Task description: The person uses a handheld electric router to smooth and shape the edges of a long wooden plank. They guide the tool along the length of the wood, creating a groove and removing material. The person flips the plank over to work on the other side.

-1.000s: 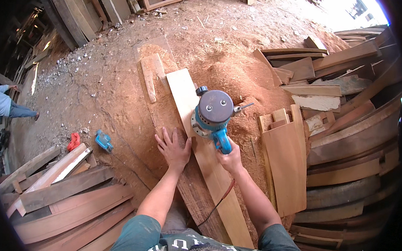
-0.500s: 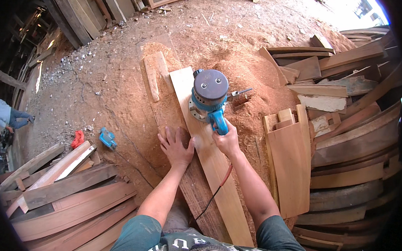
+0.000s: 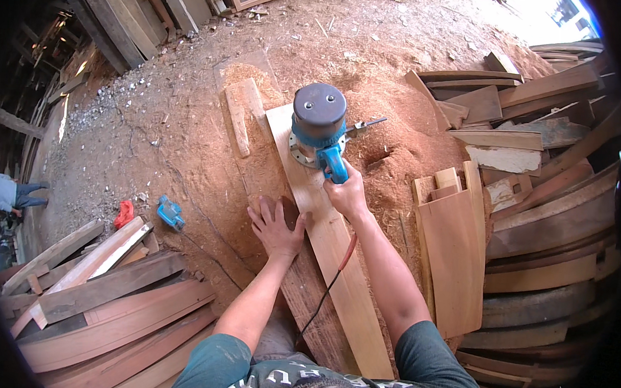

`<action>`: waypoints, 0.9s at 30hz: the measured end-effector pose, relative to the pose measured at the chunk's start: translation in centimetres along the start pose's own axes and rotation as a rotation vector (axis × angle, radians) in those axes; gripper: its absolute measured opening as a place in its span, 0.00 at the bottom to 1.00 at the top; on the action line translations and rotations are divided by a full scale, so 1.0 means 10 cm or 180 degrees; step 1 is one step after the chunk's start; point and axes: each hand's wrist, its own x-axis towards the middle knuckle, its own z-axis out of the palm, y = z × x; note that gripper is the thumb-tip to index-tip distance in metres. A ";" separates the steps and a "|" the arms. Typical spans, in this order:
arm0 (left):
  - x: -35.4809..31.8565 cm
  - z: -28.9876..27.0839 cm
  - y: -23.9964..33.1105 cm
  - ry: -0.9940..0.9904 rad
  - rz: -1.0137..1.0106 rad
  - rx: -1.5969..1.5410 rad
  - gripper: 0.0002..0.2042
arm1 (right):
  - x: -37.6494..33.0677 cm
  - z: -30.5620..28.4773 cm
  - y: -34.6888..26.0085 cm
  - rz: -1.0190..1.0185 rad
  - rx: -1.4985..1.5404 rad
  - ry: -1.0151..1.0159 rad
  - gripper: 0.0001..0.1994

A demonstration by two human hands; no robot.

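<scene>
Blue-and-black router (image 3: pixel 318 118): from my remote seat, I am seeing the fingers of the right hand (image 3: pixel 347 193) wrapping around its blue handle, with the round motor housing lying just beyond them, ahead and slightly left. The left hand (image 3: pixel 279 229) is resting farther back and to the left, fingers spread, its thumb at the left edge of a pale board (image 3: pixel 332 243); the right hand is the nearer one. The router is standing on the far part of this board, whose long axis is running away from the person's body and slanting left. A darker board (image 3: pixel 332 340) is lying alongside on the left. A cord (image 3: pixel 346 254) is trailing back between the forearms. Reddish sawdust (image 3: pixel 403 146) is lying heaped to the router's right.
</scene>
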 end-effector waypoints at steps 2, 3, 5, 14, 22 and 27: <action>0.00 0.00 -0.01 0.0031 0.0008 -0.0008 0.41 | 0.05 0.03 -0.01 -0.0046 -0.0004 0.0015 0.17; -0.01 0.00 -0.01 0.0056 0.0012 -0.0011 0.41 | 0.07 0.04 -0.02 -0.0026 -0.0007 0.0002 0.18; -0.01 -0.01 0.00 0.0068 0.0003 -0.0029 0.41 | 0.12 0.06 -0.03 -0.0042 -0.0006 0.0019 0.18; -0.09 -0.07 0.03 -0.0079 -0.0107 -0.0070 0.41 | 0.26 0.10 -0.06 0.0000 -0.0089 0.0026 0.20; -0.07 -0.02 -0.02 -0.0106 -0.0102 -0.0158 0.42 | 0.61 0.21 -0.02 -0.0007 0.0033 0.0046 0.20; -0.01 -0.01 -0.01 -0.0092 -0.0063 -0.0165 0.43 | 0.97 0.31 -0.04 -0.0330 -0.0108 0.0185 0.17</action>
